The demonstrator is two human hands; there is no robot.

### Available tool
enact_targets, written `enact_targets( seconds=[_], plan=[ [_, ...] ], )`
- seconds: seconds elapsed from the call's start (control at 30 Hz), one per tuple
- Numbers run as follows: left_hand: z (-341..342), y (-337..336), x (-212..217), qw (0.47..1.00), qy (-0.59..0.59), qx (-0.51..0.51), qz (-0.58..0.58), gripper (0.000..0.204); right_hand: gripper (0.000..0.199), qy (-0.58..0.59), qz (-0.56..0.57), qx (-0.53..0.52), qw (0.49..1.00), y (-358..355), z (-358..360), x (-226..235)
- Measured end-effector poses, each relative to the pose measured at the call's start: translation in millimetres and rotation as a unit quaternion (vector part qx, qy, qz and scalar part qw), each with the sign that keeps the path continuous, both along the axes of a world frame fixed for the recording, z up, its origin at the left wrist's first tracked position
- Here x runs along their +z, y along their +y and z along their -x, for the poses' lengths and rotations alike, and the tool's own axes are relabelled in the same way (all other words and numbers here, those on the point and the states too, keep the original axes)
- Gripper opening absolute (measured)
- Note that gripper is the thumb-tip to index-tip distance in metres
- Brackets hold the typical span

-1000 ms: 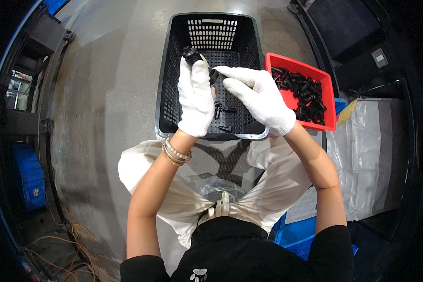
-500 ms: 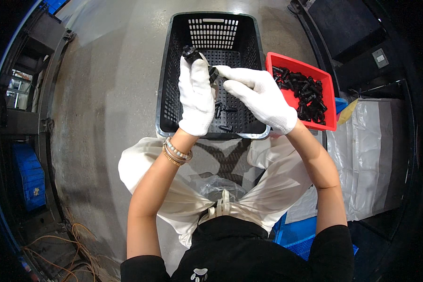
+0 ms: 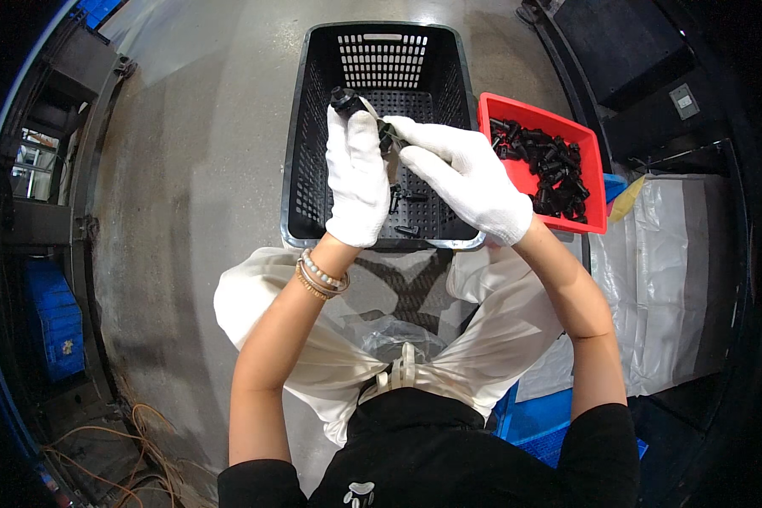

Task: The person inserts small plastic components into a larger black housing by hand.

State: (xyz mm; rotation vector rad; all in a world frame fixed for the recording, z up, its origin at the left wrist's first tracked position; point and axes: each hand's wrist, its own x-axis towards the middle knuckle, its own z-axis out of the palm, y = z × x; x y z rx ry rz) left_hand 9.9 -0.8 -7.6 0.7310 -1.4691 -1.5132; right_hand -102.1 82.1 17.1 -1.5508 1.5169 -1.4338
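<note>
Both hands wear white gloves and meet above a black perforated plastic crate (image 3: 461, 93). My left hand (image 3: 357, 182) is closed around a black cylindrical plastic part (image 3: 345, 101), whose stepped, knob-like end sticks out past the fingers. The part slants down to the right, its middle covered by the glove. At its other end my right hand (image 3: 474, 178) is closed in a pinch; a thin sliver shows near the fingertips, too small to name. Several small black fittings (image 3: 408, 230) lie on the crate floor below.
A red tray (image 3: 521, 179) full of small black plastic fittings (image 3: 554, 165) stands against the crate's right side. Pale plastic sheeting (image 3: 660, 288) covers something farther right. At the left are a blue bin (image 3: 55, 317) and orange cables (image 3: 135, 449) on the floor.
Both hands have shifted very slightly with the black part between them. A thin sliver now shows by the right fingertips. The crate and tray stay put.
</note>
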Motion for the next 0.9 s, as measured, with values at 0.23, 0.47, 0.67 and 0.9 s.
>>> enact_targets(
  seconds=[0.23,0.47,0.67,0.9],
  plan=[
    [3,2,1,1.000,-0.006,0.024,0.012,0.041,0.034,0.054,0.009,-0.017,0.998,-1,-2,2],
    [6,3,-7,0.996,-0.032,0.063,0.044,0.035,0.032,0.084,0.033,-0.029,0.995,-5,-2,-3],
    [4,1,-8,1.000,0.001,0.022,-0.014,0.032,0.029,0.085,0.030,-0.042,0.995,-6,-2,-6],
    [4,7,0,0.996,0.032,0.002,-0.083,0.032,0.027,0.078,0.023,-0.041,0.996,-6,0,-3]
  ],
)
